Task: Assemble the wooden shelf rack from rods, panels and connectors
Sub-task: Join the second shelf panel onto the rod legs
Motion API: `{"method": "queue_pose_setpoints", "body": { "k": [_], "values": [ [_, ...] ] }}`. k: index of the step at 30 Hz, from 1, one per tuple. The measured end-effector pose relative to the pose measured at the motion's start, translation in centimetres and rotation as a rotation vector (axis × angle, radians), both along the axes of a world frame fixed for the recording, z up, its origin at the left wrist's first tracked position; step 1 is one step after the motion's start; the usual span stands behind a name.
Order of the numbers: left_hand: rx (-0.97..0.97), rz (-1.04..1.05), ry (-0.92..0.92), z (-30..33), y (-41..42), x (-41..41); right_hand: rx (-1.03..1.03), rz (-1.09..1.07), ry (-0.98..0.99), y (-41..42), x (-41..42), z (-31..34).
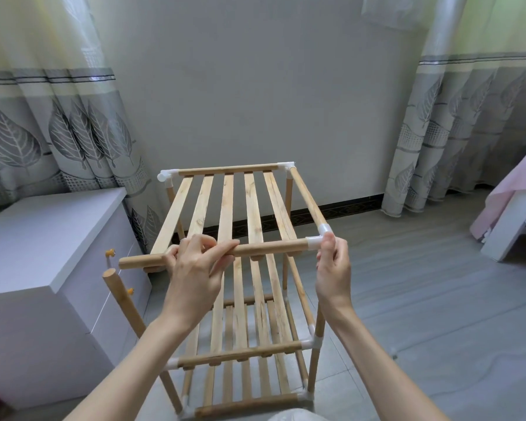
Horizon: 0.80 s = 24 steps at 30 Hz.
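A wooden shelf rack (249, 350) stands on the floor, with slatted lower shelves joined by white connectors. Its top slatted panel (228, 205) lies across the upper frame. My left hand (195, 265) grips the panel's near rod (268, 249) near the middle. My right hand (331, 262) pinches the white corner connector (316, 242) at that rod's right end. The rod's left end (128, 264) is bare and sticks out free. Just below it, a bare upright rod (119, 293) leans outward at the front left with no connector on top.
A white cabinet (43, 244) with small orange knobs stands close on the left, nearly touching the loose upright. Grey leaf-print curtains hang on both sides of the wall. A white bed corner (513, 220) with pink cloth is at the right. Grey floor (422, 299) is open to the right.
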<state>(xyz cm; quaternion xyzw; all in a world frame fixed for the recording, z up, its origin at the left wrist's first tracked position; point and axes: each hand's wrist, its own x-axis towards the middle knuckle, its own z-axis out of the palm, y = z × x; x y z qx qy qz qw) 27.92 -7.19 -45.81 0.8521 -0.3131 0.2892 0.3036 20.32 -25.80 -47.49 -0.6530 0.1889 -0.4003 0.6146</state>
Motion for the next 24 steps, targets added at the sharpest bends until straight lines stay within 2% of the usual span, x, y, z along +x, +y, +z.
{"method": "queue_pose_setpoints", "body": {
  "k": [9, 14, 17, 21, 24],
  "values": [
    [-0.039, -0.031, 0.083, -0.1, -1.6, 2.5, -0.004, -0.016, 0.016, -1.9, 2.4, -0.1],
    [0.08, 0.006, 0.086, 0.9, -2.7, 2.4, -0.035, 0.048, 0.097, -3.2, 2.9, 0.2],
    [0.222, -0.03, 0.061, 1.5, -1.8, 2.0, -0.048, 0.02, 0.191, -3.1, 2.7, 0.5],
    [0.503, -0.042, -0.067, 1.6, 1.5, 2.1, -0.382, -0.257, 0.441, -3.9, 2.9, 2.7],
    [0.544, 0.046, -0.092, 1.6, 4.0, 1.9, -0.71, -0.339, 0.51, -3.5, 3.5, 3.9]
  ]
}}
